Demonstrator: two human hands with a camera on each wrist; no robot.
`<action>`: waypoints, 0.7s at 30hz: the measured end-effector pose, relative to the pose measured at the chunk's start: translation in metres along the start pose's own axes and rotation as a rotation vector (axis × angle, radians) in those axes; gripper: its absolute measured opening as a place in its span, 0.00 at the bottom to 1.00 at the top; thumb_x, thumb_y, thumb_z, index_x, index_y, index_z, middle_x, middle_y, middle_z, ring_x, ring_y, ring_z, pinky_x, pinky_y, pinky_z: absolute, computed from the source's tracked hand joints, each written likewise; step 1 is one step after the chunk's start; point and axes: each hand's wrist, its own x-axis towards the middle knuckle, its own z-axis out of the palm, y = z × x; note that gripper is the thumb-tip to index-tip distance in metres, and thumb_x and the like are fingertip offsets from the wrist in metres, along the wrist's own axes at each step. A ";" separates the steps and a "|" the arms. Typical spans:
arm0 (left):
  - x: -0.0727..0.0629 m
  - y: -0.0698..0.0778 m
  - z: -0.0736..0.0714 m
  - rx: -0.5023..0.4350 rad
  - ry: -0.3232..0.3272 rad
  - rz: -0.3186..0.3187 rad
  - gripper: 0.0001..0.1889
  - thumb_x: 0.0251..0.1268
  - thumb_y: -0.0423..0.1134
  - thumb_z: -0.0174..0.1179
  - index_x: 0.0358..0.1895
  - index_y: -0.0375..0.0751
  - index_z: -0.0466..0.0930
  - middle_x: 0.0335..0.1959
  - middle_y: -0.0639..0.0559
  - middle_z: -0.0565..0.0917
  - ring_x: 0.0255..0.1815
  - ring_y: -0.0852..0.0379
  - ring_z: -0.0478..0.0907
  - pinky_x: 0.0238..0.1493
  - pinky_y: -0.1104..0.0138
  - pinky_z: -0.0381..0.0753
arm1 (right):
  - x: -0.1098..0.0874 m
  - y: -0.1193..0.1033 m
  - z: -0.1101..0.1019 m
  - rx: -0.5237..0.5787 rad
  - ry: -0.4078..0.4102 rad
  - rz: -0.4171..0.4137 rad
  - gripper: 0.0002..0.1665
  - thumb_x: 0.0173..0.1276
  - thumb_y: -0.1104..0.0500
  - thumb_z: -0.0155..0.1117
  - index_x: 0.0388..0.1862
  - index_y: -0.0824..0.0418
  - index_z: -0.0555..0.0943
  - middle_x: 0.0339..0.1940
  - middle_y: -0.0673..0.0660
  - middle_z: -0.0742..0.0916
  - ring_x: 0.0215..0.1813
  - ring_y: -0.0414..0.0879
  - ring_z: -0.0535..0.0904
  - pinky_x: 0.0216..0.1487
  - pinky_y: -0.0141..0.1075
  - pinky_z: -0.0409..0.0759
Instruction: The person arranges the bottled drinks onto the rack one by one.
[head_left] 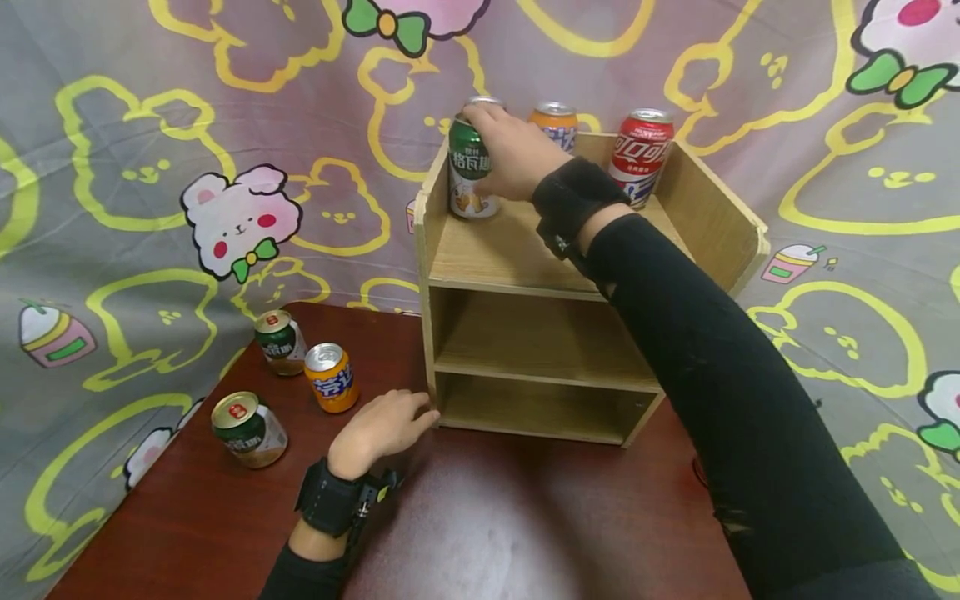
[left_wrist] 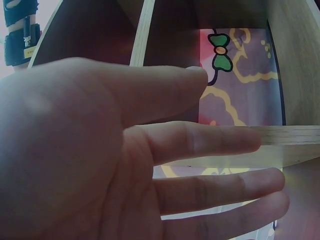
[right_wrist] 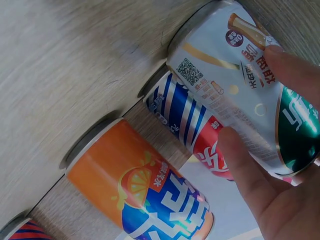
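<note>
On the top level of a wooden shelf, at its left side, stands a green and white drink can. My right hand grips this can, thumb and fingers on either side of it in the right wrist view. Right behind it is a blue, silver and red can, mostly hidden in the head view. An orange soda can and a red cola can stand further right. My left hand, fingers extended and holding nothing, hovers beside the shelf's lower left edge.
Left on the dark red table stand another orange can and two green cans, one at the back and one nearer. Two lower compartments open below the top level. A patterned cloth hangs behind.
</note>
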 end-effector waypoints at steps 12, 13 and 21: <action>0.000 -0.001 -0.001 -0.002 0.001 0.002 0.22 0.69 0.47 0.54 0.58 0.36 0.76 0.54 0.39 0.78 0.56 0.42 0.73 0.56 0.49 0.71 | 0.004 -0.006 0.003 -0.030 -0.015 0.053 0.53 0.58 0.55 0.71 0.75 0.57 0.50 0.73 0.57 0.61 0.67 0.54 0.66 0.67 0.46 0.62; 0.000 -0.001 -0.001 -0.004 -0.001 0.001 0.22 0.69 0.47 0.53 0.58 0.36 0.76 0.54 0.39 0.78 0.56 0.42 0.73 0.56 0.49 0.71 | 0.004 -0.007 0.002 -0.034 -0.015 0.052 0.53 0.58 0.55 0.71 0.75 0.57 0.50 0.73 0.57 0.61 0.67 0.54 0.66 0.67 0.46 0.62; 0.001 0.000 -0.001 -0.008 -0.006 -0.003 0.22 0.70 0.48 0.53 0.59 0.36 0.75 0.55 0.39 0.77 0.57 0.42 0.73 0.56 0.49 0.71 | 0.002 -0.005 0.001 -0.037 -0.009 0.044 0.53 0.58 0.53 0.71 0.75 0.58 0.51 0.73 0.58 0.61 0.67 0.54 0.65 0.67 0.46 0.61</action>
